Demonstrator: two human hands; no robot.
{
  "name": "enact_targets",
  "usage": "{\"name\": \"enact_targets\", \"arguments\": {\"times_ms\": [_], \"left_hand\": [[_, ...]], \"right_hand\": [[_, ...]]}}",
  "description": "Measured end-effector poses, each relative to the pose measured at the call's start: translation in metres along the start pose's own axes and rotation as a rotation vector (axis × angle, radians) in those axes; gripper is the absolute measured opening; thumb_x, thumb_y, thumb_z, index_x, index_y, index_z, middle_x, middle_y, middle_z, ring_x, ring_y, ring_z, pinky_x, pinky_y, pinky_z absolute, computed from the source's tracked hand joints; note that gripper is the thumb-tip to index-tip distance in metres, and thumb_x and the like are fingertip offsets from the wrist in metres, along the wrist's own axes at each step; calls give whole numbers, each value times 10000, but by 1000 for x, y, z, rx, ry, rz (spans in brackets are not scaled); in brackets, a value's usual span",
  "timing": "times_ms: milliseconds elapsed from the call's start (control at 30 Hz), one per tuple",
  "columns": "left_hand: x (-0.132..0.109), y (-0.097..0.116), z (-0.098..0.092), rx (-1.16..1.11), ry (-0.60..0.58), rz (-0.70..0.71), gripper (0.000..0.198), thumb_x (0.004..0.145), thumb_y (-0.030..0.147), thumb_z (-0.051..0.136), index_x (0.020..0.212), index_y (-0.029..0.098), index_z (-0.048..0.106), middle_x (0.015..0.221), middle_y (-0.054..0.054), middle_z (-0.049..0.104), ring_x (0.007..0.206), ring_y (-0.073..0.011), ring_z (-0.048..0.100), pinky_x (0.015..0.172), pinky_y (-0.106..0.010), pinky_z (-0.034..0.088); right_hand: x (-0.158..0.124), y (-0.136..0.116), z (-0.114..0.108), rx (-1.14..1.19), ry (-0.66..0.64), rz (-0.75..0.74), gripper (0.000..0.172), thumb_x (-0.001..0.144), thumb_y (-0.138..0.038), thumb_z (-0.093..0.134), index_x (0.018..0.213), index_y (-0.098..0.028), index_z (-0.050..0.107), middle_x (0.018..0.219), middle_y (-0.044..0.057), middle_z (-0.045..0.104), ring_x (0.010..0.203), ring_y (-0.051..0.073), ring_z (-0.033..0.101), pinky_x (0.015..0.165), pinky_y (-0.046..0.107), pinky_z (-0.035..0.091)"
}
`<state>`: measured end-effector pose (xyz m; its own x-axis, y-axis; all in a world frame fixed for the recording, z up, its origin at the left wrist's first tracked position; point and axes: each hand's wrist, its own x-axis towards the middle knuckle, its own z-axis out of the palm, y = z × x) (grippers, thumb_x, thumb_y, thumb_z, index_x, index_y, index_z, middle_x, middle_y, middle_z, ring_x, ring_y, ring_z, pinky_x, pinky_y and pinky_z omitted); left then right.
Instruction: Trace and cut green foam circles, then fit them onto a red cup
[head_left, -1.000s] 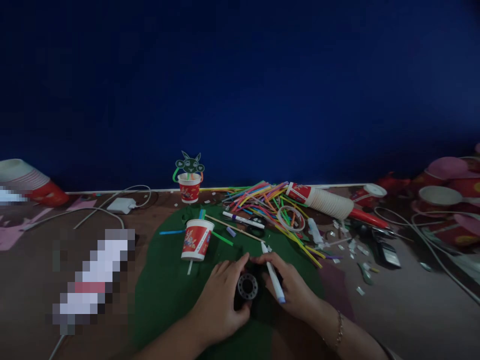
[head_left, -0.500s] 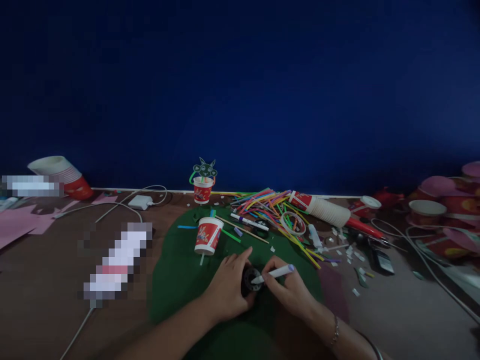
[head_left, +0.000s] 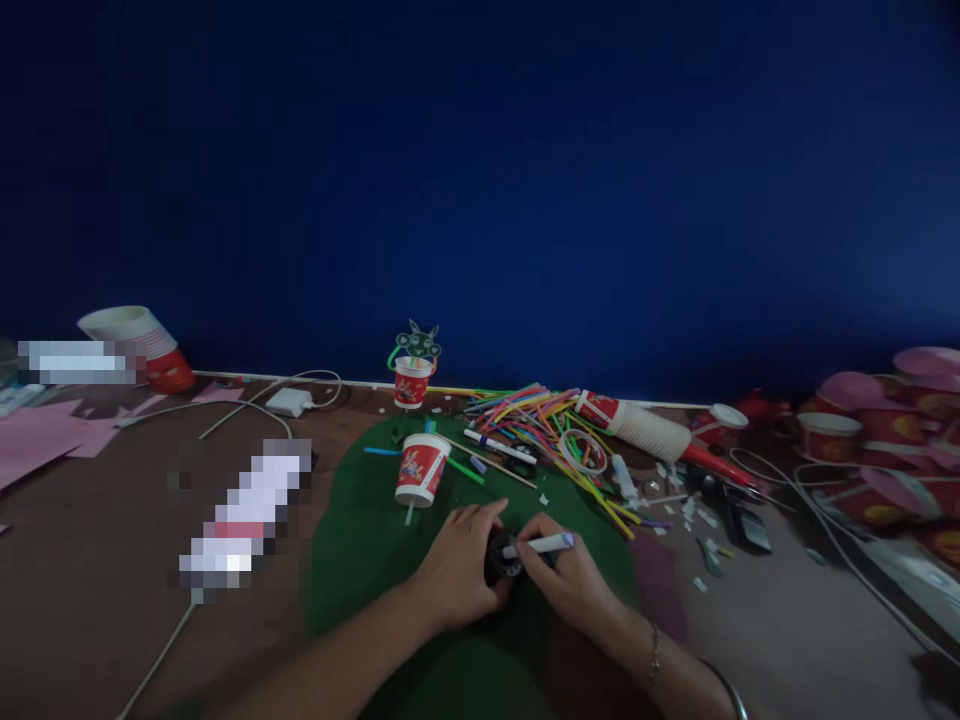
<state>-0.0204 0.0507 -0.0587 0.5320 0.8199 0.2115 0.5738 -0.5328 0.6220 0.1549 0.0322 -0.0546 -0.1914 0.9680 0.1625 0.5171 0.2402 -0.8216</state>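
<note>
My left hand (head_left: 459, 568) curls around a small, dark round object (head_left: 501, 562) with pale marks on its face; part of it is hidden by the fingers. A white marker (head_left: 553, 544) with a purple end is pinched in my right hand (head_left: 574, 580), its tip on or close to that face. Both hands are over a large green sheet (head_left: 360, 560). Beyond them a red-and-white paper cup (head_left: 421, 470) stands upside down on the sheet, with blue and green straws sticking out at its sides. Another white marker (head_left: 501, 447) lies farther back.
A cup with a green animal face (head_left: 418, 345) stands by the blue wall. Colourful straws (head_left: 517, 408), a tape roll (head_left: 583, 452), stacked cups (head_left: 649, 430) and paper scraps lie right of centre. Pink-topped cups (head_left: 892, 425) crowd the far right. A charger (head_left: 289, 402) and cables lie left.
The marker and my right hand have shifted slightly left and up, closer to the round object, whose face now appears more tilted. The whole view has turned a little.
</note>
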Motion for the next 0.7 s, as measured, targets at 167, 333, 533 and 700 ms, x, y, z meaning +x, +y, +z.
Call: {"name": "enact_targets", "arguments": {"times_ms": [167, 333, 533, 700], "left_hand": [[0, 3, -2, 16, -9, -18, 749, 568, 200, 635, 1261, 181, 351, 1149, -99, 540, 1059, -262, 490, 945, -427, 364], [0, 5, -3, 21, -6, -34, 745, 594, 219, 634, 1270, 155, 329, 1192, -120, 536, 1092, -263, 492, 963, -430, 354], [1, 2, -4, -7, -10, -31, 662, 589, 237, 640, 1201, 195, 390, 1216, -102, 530, 1118, -266, 490, 975, -428, 342], [3, 6, -5, -40, 12, -38, 714, 574, 206, 641, 1231, 197, 361, 1116, -84, 581, 1049, -251, 532, 941, -411, 374]], "right_hand": [[7, -3, -4, 61, -59, 66, 126, 801, -244, 486, 709, -170, 529, 631, -16, 539, 615, 128, 503, 576, 223, 394], [21, -9, -9, 83, -163, 126, 131, 784, -239, 485, 674, -170, 506, 599, -19, 546, 594, 123, 516, 554, 209, 406], [40, -21, -13, -265, -307, 6, 137, 743, -191, 478, 618, -166, 527, 538, -23, 524, 493, 96, 446, 477, 201, 310], [47, -39, -17, -565, -405, -97, 194, 734, -220, 487, 568, -157, 567, 536, 15, 569, 463, 98, 424, 449, 229, 233]]}}
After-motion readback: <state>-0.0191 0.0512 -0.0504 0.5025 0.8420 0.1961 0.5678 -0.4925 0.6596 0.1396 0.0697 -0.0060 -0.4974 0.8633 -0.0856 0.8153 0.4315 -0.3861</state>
